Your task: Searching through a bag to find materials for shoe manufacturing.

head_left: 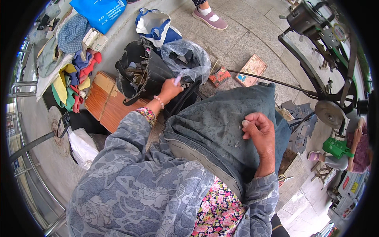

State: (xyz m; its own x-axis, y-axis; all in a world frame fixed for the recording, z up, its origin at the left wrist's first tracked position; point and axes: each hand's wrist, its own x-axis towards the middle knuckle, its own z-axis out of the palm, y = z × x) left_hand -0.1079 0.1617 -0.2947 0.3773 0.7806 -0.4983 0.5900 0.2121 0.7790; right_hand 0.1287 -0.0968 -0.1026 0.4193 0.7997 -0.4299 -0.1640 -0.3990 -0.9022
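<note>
My left hand (169, 91), with a beaded bracelet on its wrist, reaches out beside a black bag. Its fingers are closed on a short pale lilac stick-like object (177, 80) that points up; its exact kind does not show. Over my lap lies a dark grey-green cloth apron (221, 118), stained and creased. Above the apron, my right hand (259, 132) has its fingers curled and the thumb pressed toward the forefinger. Whatever may be in that pinch is too small to make out. Open at the top, the black bag (158, 73) contains sticks and scraps.
A clear plastic bag (199, 59) and a blue-and-white bag (158, 29) stand beyond my left hand. Wooden boards (118, 110) and coloured cloths (73, 75) are at left. A hand-cranked machine (327, 75) stands at right, near a seated person (357, 152). Another person's shoe (211, 19) shows ahead.
</note>
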